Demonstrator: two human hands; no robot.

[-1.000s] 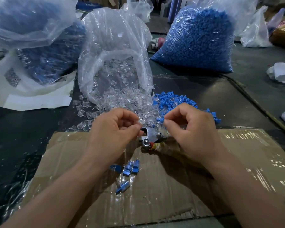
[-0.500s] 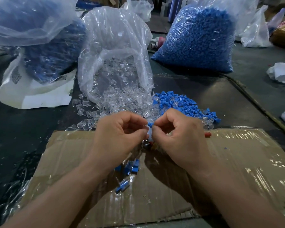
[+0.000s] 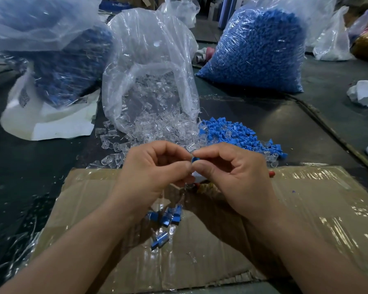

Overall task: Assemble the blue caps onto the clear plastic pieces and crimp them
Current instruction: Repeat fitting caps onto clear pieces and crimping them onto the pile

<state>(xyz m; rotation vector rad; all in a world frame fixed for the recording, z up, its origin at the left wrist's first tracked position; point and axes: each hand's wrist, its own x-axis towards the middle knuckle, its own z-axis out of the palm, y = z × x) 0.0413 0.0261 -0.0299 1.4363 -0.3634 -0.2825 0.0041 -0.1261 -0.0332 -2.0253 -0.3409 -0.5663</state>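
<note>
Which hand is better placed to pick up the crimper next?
Probably right: the crimper handle runs under the right hand, red tip showing beside it. Left hand can hold the cap.

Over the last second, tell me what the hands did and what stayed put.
The right hand moved left to meet the left hand; together they now pinch a blue cap. The metal crimping tool, exposed between them before, is now mostly covered. The bags, the piles of clear pieces and blue caps, and the finished pieces on the cardboard stayed put.
</note>
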